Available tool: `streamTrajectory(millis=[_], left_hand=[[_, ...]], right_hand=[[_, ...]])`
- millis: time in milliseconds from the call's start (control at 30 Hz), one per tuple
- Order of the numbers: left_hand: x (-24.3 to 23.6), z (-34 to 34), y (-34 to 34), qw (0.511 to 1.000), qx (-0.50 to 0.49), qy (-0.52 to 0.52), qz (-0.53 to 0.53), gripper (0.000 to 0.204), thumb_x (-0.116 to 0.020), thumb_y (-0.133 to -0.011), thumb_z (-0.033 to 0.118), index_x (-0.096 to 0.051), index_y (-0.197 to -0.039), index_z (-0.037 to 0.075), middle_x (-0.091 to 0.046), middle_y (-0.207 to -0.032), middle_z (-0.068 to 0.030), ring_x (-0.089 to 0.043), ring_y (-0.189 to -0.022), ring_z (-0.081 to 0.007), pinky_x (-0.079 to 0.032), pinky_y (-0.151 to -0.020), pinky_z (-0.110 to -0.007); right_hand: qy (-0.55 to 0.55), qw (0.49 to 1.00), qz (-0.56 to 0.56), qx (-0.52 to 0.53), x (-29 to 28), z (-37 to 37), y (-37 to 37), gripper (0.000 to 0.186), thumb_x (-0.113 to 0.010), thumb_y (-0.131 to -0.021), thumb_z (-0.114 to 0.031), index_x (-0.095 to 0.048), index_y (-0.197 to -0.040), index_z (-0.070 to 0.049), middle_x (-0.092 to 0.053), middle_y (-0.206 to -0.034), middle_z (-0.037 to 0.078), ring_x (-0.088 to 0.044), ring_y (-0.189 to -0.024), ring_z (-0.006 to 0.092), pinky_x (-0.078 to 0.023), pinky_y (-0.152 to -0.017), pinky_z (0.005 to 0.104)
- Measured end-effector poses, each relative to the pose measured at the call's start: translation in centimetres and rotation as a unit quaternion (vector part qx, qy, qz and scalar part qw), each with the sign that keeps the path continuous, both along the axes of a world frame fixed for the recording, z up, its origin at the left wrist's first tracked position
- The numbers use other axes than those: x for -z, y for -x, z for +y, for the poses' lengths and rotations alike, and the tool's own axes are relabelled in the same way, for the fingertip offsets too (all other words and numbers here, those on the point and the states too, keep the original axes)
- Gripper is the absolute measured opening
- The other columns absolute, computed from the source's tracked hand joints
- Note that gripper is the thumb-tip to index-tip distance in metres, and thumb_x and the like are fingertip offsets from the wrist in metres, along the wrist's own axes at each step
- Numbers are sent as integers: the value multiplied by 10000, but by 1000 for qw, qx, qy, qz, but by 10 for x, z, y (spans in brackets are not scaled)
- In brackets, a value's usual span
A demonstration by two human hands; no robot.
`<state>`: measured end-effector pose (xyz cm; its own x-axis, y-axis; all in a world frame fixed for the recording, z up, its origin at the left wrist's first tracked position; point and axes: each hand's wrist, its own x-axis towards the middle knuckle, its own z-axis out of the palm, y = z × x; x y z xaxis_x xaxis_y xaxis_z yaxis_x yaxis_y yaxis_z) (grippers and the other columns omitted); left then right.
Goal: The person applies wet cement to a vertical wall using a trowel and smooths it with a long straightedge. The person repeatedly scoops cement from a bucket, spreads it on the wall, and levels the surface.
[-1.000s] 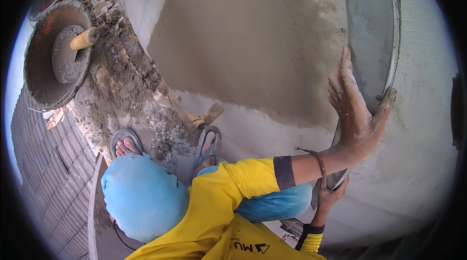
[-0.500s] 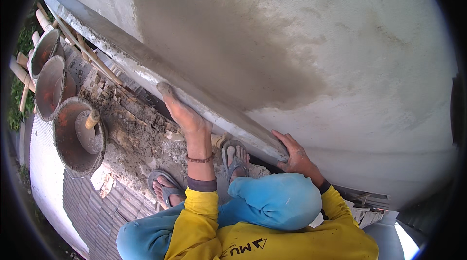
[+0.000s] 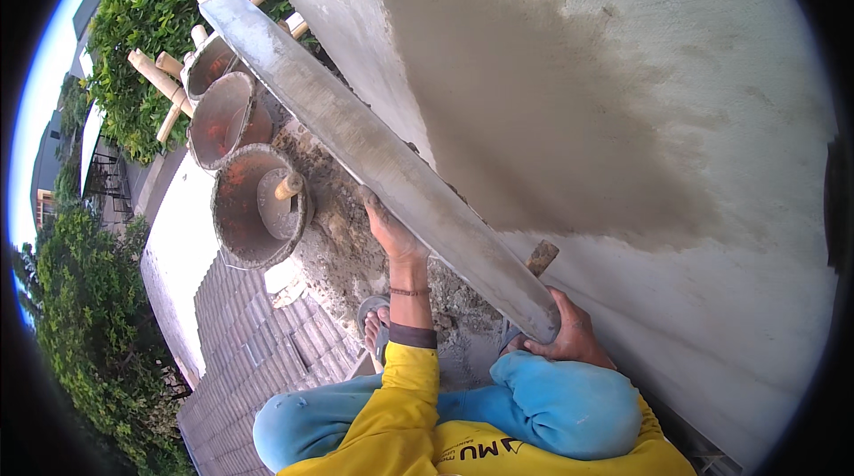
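A long grey straightedge [image 3: 382, 156], smeared with mortar, runs slantwise from the upper left to my right knee. My left hand [image 3: 398, 231] is closed on its near-left edge around the middle, with part of the fingers hidden beneath it. At the lower end, my right hand [image 3: 569, 334] wraps round the bar's tip. Its broad face is turned up toward me, apart from the wall along most of its length. Behind it, the pale wall [image 3: 756, 84] bears a darker, damp-looking patch of plaster [image 3: 534, 120].
Three mortar-stained buckets stand in a row at left: a near one [image 3: 233, 209] with a wooden handle [image 3: 288, 186] inside, a middle one [image 3: 205, 125] and a far one [image 3: 203, 67]. Bamboo poles [image 3: 158, 76] rise beside them. Roof tiles [image 3: 267, 342] lie below, trees beyond.
The straightedge has come away from the wall and rolled, so its broad face now shows. Both hands keep hold of it. My view has swung left, bringing in more trees and roof.
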<state>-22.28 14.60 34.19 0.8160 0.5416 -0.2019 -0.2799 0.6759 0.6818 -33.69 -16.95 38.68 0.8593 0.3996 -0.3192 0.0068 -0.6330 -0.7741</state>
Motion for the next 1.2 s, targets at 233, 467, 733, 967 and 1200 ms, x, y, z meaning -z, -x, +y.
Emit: streamTrajectory(millis=[233,467,733,967,1200], left_hand=[[-20,22,-12,995,-15,-47,81,632,-383,-1096,490,-368,-1512,15,-506,-1461,-146,-529,-1300,-290,-447,-1092,-417],[-68,74,-37,965,-33,-180,189,521,-556,-1046,402,-512,-1356,-15,-632,-1242,-130,-631,-1092,-227,-515,-965,-373],[-160,153,-5,867,127,-360,321,571,-518,-1060,420,-465,-1421,-20,-593,-1332,-162,-625,-1179,-285,-515,-1027,-452],[-150,141,56,901,-78,-233,359,679,-561,-1016,557,-530,-1349,-35,-662,-1186,-125,-666,-1018,-216,-566,-871,-400],[-125,200,69,832,-182,-328,409,772,-615,-973,591,-574,-1256,-126,-687,-1034,-189,-693,-851,-231,-577,-711,-383]], right_hand=[[0,989,-145,32,20,7,-1,957,-913,-600,-284,-492,-1422,-35,-636,-1152,195,-672,-1024,391,-556,-892,459],[-18,983,-182,-8,18,46,-44,962,-896,-613,-285,-467,-1436,-32,-606,-1226,212,-625,-1113,410,-523,-930,483],[-168,956,-227,-72,-18,185,-108,1000,-894,-682,-279,-357,-1490,-37,-591,-1200,224,-618,-1094,403,-519,-901,495],[-250,951,-118,-139,-56,301,-78,1128,-887,-708,-308,-214,-1568,-25,-504,-1338,257,-552,-1211,422,-472,-987,500],[-302,902,-169,-259,-35,348,-67,1062,-784,-839,-188,-73,-1605,3,-456,-1282,241,-505,-1225,377,-458,-982,477]])
